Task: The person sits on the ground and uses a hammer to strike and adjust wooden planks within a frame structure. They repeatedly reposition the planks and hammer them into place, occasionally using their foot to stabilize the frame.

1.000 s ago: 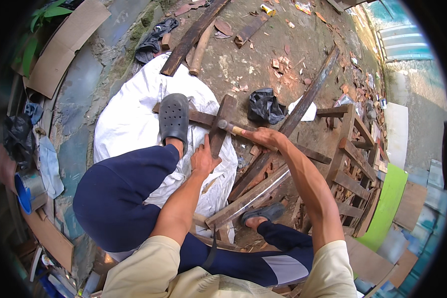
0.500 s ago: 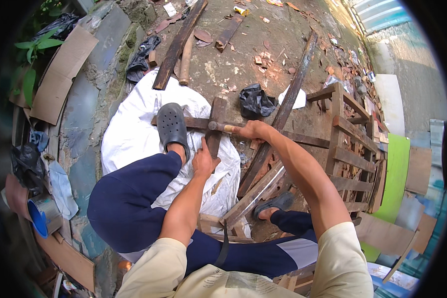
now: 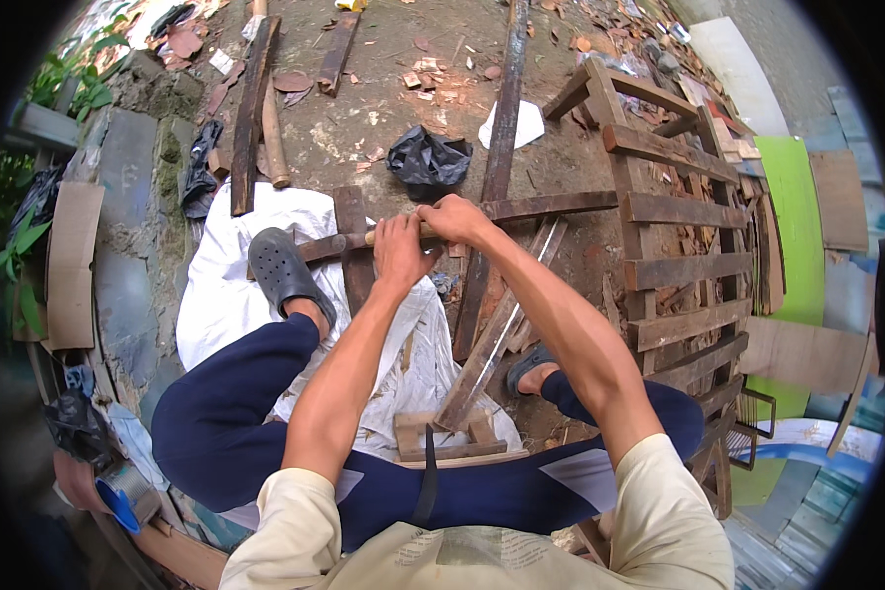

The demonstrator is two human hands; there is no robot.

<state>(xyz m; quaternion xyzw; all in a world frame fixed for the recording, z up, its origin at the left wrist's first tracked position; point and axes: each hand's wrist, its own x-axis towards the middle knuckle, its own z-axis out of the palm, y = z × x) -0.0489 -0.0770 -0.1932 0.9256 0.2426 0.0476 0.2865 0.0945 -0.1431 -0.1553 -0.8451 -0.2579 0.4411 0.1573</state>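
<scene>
A hammer (image 3: 352,241) lies low over two crossed dark wooden planks, its head at the crossing. My left hand (image 3: 400,252) is closed round its handle, and beside it my right hand (image 3: 454,218) grips the handle's end. Running left to right under the hammer is the long plank (image 3: 560,204); the shorter plank (image 3: 352,208) crosses it over a white sack (image 3: 226,256). My left foot, in a dark grey clog (image 3: 287,267), rests on the long plank's left end. Whether the hammer's head has hold of a nail is too small to tell.
A slatted wooden pallet (image 3: 683,270) stands at the right. Beyond my hands lie a black plastic bag (image 3: 429,160) and a long dark beam (image 3: 501,118). Another plank (image 3: 501,329) slants near my right foot. A rough wall (image 3: 133,226) borders the left.
My left hand has left the shorter plank and joined my right hand on the hammer's handle. My view has shifted, so the scene sits further left.
</scene>
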